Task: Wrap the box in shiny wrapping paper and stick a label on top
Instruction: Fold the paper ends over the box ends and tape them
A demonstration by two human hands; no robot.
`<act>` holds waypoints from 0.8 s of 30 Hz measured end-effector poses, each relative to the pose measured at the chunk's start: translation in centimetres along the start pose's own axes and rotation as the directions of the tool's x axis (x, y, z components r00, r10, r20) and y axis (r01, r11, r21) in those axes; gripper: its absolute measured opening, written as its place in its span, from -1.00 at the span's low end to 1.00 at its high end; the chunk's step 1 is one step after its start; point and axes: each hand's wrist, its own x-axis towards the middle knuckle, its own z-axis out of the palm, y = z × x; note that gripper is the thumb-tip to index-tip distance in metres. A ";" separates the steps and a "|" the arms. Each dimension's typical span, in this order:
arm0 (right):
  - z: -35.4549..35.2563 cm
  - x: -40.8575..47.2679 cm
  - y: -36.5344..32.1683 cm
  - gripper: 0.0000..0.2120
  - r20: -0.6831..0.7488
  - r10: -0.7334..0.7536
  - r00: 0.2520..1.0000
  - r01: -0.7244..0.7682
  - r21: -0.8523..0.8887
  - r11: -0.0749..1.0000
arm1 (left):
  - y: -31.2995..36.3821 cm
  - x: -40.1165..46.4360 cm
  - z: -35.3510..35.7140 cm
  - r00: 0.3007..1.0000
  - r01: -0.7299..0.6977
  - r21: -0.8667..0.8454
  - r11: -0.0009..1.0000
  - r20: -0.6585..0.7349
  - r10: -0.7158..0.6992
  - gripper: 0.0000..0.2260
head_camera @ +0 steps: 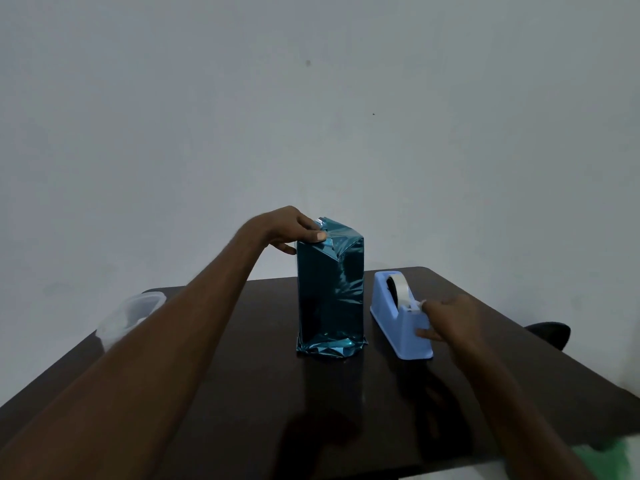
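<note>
Pale grey wall (311, 98) fills the upper half of the view, and below it a dark, glossy bench (242, 393) carries the things. Near the middle of the bench stands the box (330, 296), upright on one end and covered in shiny teal wrapping paper (346, 271). The paper is crumpled into folds at the foot of the box and gathered into loose, uneven flaps at its top.

The left hand (291, 230) reaches to the upper left corner of the box; its thumb and fingers pinch the folded paper there, holding the flap down against the top edge.

Just beside the box on its right sits a light blue tape dispenser (400, 323) with a roll of clear tape (401, 285) set in it. The right hand (450, 320) rests at the dispenser's near end: the forefinger and thumb are curled at the cutter, pinching the free end of the tape there.

At the bench's left edge, partly hidden behind the left forearm, stands a clear plastic container (131, 317). A green, blurred patch (602, 462) shows at the lower right corner.
</note>
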 end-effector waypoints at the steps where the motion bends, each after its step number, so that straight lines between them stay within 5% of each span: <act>1: 0.2 -0.3 0.9 -0.80 -0.036 -0.022 0.999 0.022 0.000 1.000 | 0.0 0.0 0.0 1.000 0.000 -0.003 1.000 -0.001 0.000 -0.69; 8: 1.2 -0.8 3.4 -0.71 -0.138 -0.110 0.984 0.110 -0.005 0.994 | -0.1 0.1 0.1 1.000 0.004 0.009 1.000 -0.009 -0.004 -0.68; 24: -1.3 2.6 -3.0 -0.82 0.014 -0.066 0.998 0.066 0.002 0.998 | 0.1 -0.1 0.2 1.000 0.006 0.010 1.000 -0.005 -0.006 -0.67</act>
